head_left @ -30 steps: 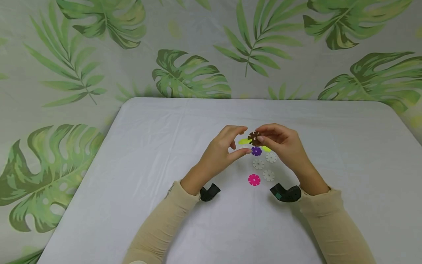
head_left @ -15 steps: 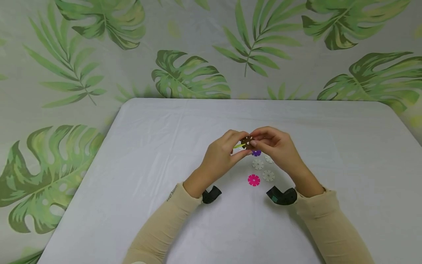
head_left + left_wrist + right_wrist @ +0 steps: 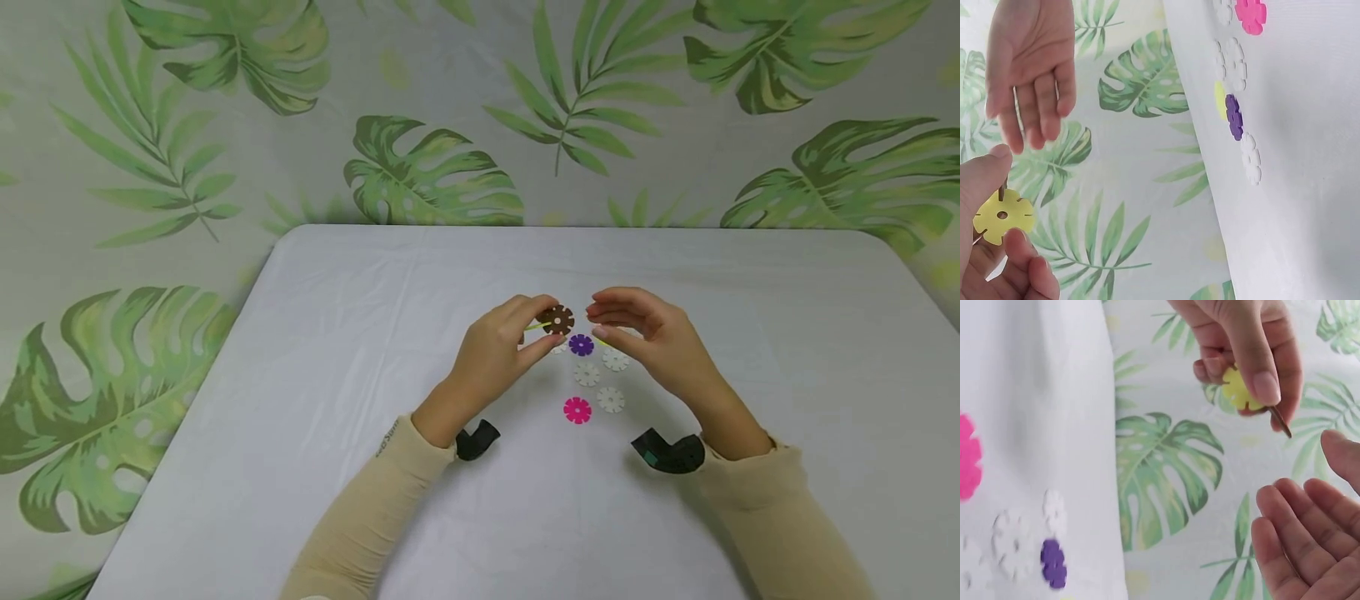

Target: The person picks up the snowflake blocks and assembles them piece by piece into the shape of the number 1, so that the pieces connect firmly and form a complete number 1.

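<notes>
My left hand (image 3: 495,350) pinches a brown notched plastic disc (image 3: 564,317) between thumb and fingertips, raised above the table. A yellow notched disc (image 3: 1017,214) is slotted into it crosswise; in the right wrist view the brown disc (image 3: 1281,423) appears edge-on beside the thumb. My right hand (image 3: 652,333) is a short way to the right, its fingers extended and nothing held, palm facing the left hand. Beneath the hands lie a purple disc (image 3: 581,344), a pink disc (image 3: 577,410) and several white discs (image 3: 611,400).
Another yellow disc (image 3: 1220,100) lies on the white-covered table (image 3: 360,333), partly hidden by the right hand in the head view. Black wrist-camera mounts (image 3: 669,452) jut inward from both sleeves. A leaf-patterned cloth (image 3: 435,167) hangs behind the table.
The right hand brought the brown disc to the left hand, where it met the yellow disc. Then the right hand let go and drew back to the right; the left hand keeps both.
</notes>
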{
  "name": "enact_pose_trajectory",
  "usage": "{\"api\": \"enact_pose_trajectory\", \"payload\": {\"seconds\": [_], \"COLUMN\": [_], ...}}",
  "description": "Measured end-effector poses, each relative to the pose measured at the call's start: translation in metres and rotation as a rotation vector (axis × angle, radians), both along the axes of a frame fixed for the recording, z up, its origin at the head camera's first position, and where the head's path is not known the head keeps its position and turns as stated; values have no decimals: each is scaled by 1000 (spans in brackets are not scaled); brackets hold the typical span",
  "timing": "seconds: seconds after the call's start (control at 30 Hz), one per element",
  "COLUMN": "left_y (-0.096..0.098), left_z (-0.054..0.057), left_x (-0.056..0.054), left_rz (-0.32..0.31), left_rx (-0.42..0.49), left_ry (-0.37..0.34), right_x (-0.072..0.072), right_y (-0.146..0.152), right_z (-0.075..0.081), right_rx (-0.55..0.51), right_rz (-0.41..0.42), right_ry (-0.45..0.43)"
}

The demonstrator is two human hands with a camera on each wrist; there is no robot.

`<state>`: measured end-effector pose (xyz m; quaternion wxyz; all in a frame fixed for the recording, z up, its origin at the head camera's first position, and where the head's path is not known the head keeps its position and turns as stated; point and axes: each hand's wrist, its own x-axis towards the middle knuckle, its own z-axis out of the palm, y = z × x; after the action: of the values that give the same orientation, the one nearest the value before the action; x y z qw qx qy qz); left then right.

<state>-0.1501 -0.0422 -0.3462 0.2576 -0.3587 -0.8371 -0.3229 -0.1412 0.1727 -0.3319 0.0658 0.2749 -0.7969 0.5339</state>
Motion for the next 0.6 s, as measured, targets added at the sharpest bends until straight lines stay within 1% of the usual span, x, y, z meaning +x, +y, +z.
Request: {"api": "enact_pose_trajectory", "payload": {"seconds": [0.07, 0.23, 0.3, 0.37, 0.5, 0.6], "left_y": [-1, -3, -4, -4, -5, -6], "left_z": [1, 2, 2, 2, 2, 3], "left_x": [0, -1, -1, -2, -2, -2], "left_rz": [3, 8, 6, 2, -3, -6], "left_rx": [0, 6, 8, 12, 13, 16], "left_ry": [-1, 9, 13, 15, 17, 13], "right_x": [3, 9, 11, 13, 14, 14], "right_y": [7, 25, 31, 36, 44, 48], "right_z": [-2, -16, -21, -28, -44, -56], "right_rx": [47, 191, 233, 256, 258, 265], "right_rz": [-19, -85, -94, -87, -51, -22], "right_ry": [8, -48, -80, -109, -171, -197]}}
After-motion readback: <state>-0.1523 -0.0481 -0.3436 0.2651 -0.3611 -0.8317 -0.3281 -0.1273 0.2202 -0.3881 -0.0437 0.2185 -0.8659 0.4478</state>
